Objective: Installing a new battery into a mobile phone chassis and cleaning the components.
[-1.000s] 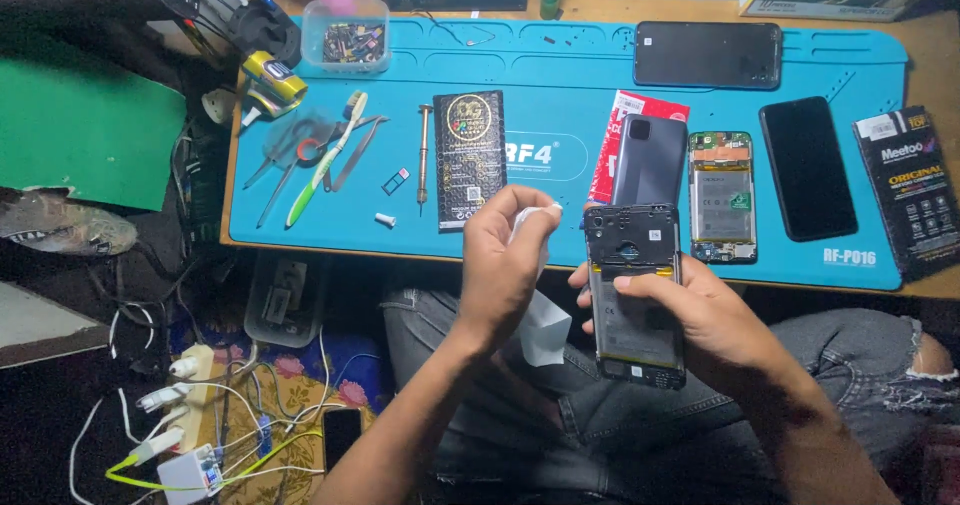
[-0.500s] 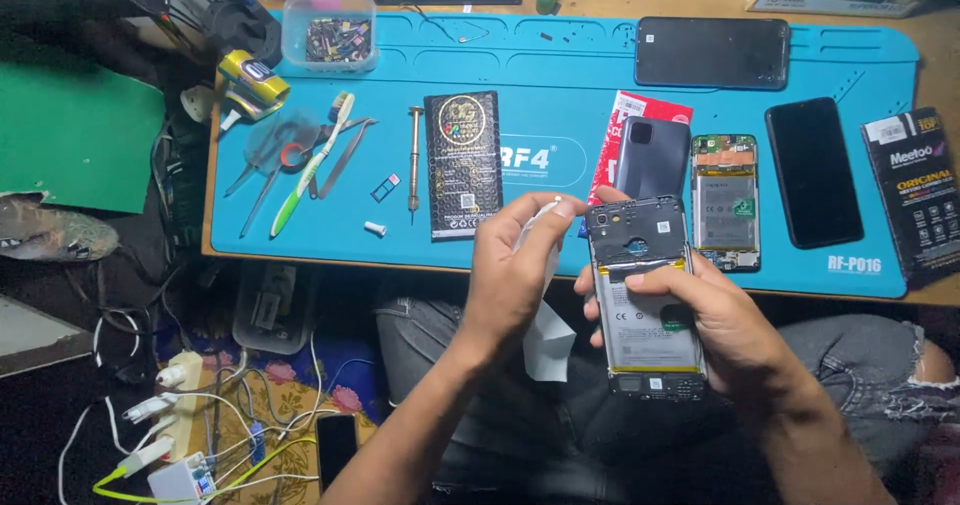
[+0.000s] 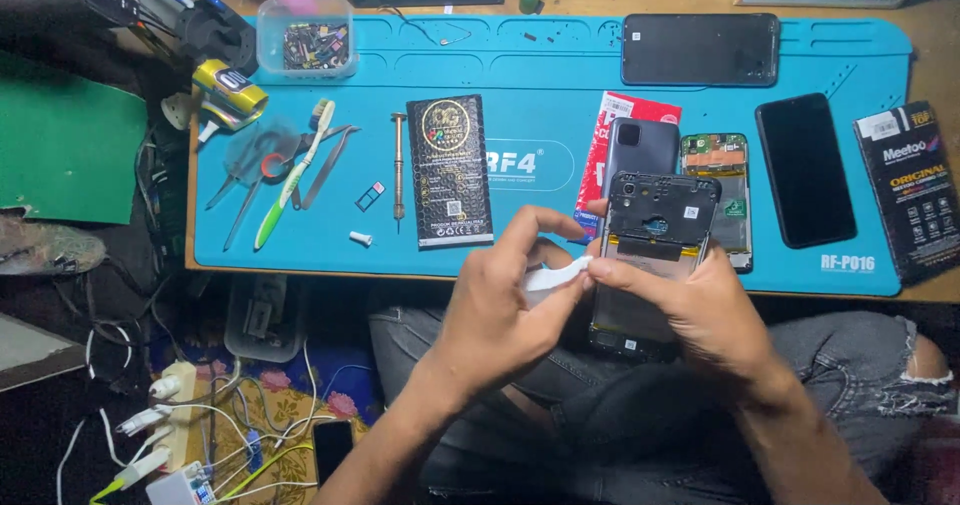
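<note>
My right hand [image 3: 700,305] holds an opened phone frame [image 3: 650,225] face down over my lap, its camera end toward the blue mat [image 3: 540,55]. My left hand [image 3: 505,300] pinches a white strip [image 3: 555,277] beside the frame's left edge, and my right thumb and forefinger touch the strip's other end. The lower part of the frame is hidden behind my right hand.
On the mat lie a dark battery pack [image 3: 450,170], a screwdriver [image 3: 398,170], a green-handled brush [image 3: 290,180], tweezers [image 3: 325,160], a grey back cover [image 3: 645,150], a circuit-board phone [image 3: 722,185], two black phones [image 3: 805,165] [image 3: 700,50] and a parts box [image 3: 305,40]. Cables [image 3: 200,425] lie on the floor.
The white strip has come away from the phone frame and now stretches between both hands. My left hand has dropped lower and my view has shifted slightly.
</note>
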